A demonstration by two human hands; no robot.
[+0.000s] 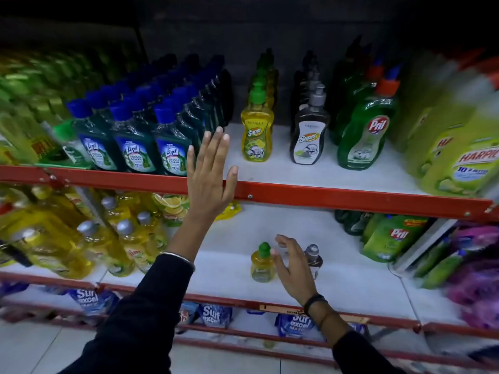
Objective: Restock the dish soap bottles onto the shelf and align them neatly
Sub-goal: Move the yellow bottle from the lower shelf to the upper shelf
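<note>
A person's left hand [210, 174], fingers spread and holding nothing, is raised flat against the red front edge of the upper shelf [337, 197], beside a row of blue-capped Lizol bottles [172, 147]. The right hand [293, 265], open and empty, hovers on the lower shelf [216, 265] between a small yellow dish soap bottle [262, 263] and a small grey bottle [314, 259]. Above stand a yellow Super bottle [256, 130], a grey Super bottle [310, 136] and a green Pril bottle [364, 136].
</note>
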